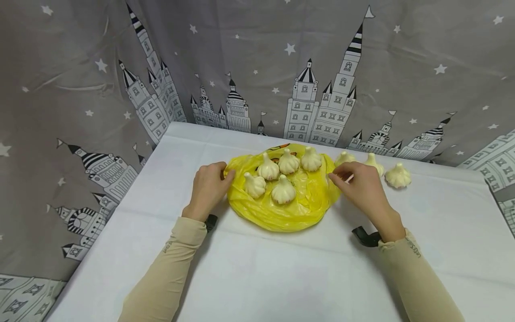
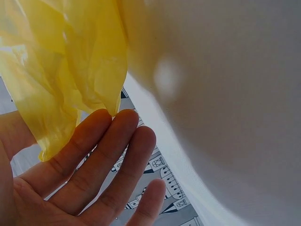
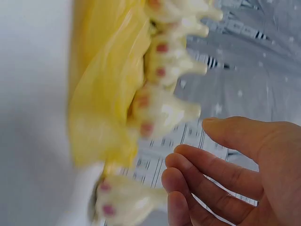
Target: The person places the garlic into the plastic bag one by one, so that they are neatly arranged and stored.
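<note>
A crumpled yellow plastic bag [image 1: 277, 219] lies spread on the white table, with several garlic bulbs [image 1: 283, 190] sitting on it. My left hand [image 1: 209, 185] pinches the bag's left edge between thumb and fingers. In the left wrist view, the thin yellow plastic [image 2: 94, 56] hangs down over the thumb of that hand [image 2: 94, 174]. My right hand [image 1: 360, 183] hovers at the bag's right edge. Its thumb and loosely bent fingers stand apart in the right wrist view, and nothing is between them. A garlic bulb [image 3: 160, 113] on the bag is close by those fingertips.
Three more bulbs stand right of the bag: one partly behind my right hand, a second garlic bulb [image 1: 375, 164], and a third garlic bulb [image 1: 398, 175]. A grey curtain [image 1: 249, 40] printed with castles and stars hangs behind and left of the white table [image 1: 257, 277].
</note>
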A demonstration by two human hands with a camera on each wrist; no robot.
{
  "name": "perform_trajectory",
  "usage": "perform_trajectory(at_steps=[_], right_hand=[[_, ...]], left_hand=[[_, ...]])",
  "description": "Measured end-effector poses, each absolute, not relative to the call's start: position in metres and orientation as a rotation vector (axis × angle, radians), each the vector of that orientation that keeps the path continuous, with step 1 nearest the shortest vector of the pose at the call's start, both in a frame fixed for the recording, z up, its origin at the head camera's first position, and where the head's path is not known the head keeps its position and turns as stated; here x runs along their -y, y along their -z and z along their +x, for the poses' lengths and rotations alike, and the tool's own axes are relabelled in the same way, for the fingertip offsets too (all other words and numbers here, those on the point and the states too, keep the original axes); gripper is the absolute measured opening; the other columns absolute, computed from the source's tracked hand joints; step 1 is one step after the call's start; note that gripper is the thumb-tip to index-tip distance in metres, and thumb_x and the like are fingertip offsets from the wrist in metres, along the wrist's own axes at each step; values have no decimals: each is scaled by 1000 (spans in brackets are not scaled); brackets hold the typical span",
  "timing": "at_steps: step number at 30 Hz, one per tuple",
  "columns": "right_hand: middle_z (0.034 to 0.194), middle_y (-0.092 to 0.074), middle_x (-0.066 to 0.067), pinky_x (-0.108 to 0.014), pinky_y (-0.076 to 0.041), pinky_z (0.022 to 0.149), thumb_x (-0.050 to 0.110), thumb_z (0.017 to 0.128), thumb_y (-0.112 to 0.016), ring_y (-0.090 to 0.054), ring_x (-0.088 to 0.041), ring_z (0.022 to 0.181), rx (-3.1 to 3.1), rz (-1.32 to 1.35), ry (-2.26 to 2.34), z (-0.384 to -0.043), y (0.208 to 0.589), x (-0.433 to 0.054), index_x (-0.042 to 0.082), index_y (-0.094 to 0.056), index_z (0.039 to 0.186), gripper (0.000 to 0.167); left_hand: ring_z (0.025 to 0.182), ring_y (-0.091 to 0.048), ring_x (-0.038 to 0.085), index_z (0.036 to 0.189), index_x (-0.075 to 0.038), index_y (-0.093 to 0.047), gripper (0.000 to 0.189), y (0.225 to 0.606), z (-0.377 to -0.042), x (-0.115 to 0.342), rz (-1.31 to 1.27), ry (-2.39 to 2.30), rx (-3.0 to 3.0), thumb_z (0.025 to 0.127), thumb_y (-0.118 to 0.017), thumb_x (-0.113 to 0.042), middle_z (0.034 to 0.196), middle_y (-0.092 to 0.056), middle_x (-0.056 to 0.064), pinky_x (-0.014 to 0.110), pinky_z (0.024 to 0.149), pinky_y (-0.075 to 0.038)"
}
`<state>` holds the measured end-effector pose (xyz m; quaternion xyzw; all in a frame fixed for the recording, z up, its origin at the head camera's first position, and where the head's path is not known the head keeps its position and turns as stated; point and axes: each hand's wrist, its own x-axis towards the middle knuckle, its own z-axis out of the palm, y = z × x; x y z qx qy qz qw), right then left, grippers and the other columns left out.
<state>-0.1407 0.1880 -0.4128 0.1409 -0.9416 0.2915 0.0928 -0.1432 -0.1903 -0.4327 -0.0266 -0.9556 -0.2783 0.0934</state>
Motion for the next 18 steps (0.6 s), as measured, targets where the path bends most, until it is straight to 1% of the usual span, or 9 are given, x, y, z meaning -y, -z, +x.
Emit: perform_trajectory(at_steps=[5,8,10,12,13,14,15,16,18], right_hand=[[87,-78,-9,-30,-51,65,22,95,-79,-68,-25,76,2770,333,-807,-137,413,-218,5,-80,99,17],[87,-78,-13,-20,-48,63,23,94,-80,-69,-24,76,2759,271,-787,-135,409,-238,4,-80,100,19],[89,-78,-16,-13,-46,63,23,95,-79,-69,-14,73,2736,234,-794,-134,403,-252,3,-80,101,21],[89,-78,-17,-8,-42,64,23,95,-79,-64,2,71,2695,180,-797,-133,397,-267,3,-81,102,22],[86,-79,-9,-6,-41,65,24,95,-78,-61,10,70,2673,144,-808,-132,393,-275,3,-81,103,22],[83,-78,2,-4,-37,72,24,95,-78,-56,17,69,2648,112,-820,-132,390,-282,3,-81,103,22],[80,-76,13,-5,-35,77,24,95,-77,-52,23,68,2624,78,-829,-132,387,-289,3,-81,104,23],[78,-71,25,-8,-33,82,25,96,-77,-48,27,68,2607,43,-838,-132,384,-294,3,-81,105,24],[74,-56,45,-15,-30,87,26,95,-76,-45,31,67,2581,-9,-832,-132,380,-303,4,-81,105,25]], left_hand=[[57,-44,23,70,-8,-56,35,433,-143,191,-80,825,2832,100,-67,-22,60,-45,5,34,56,-32],[57,-44,23,72,-8,-58,33,433,-143,190,-84,822,2833,100,-68,-21,60,-46,5,34,56,-33],[57,-44,23,73,-7,-59,32,433,-143,189,-87,822,2836,100,-68,-22,61,-46,6,34,56,-33],[58,-45,23,74,-7,-60,32,433,-143,189,-89,820,2839,100,-68,-22,61,-46,6,34,57,-33],[58,-44,23,74,-7,-60,32,433,-143,188,-89,820,2841,101,-68,-22,61,-46,6,34,57,-33],[58,-44,23,73,-7,-59,32,433,-143,188,-88,820,2841,101,-68,-22,61,-46,6,34,56,-33],[58,-44,23,73,-8,-59,33,432,-143,188,-87,817,2841,101,-68,-22,61,-46,6,34,56,-33],[58,-44,23,72,-8,-58,33,433,-143,189,-85,812,2841,101,-68,-22,61,-45,5,34,56,-33],[58,-44,23,71,-8,-57,34,432,-142,189,-80,808,2840,101,-67,-22,61,-45,5,34,56,-33]])
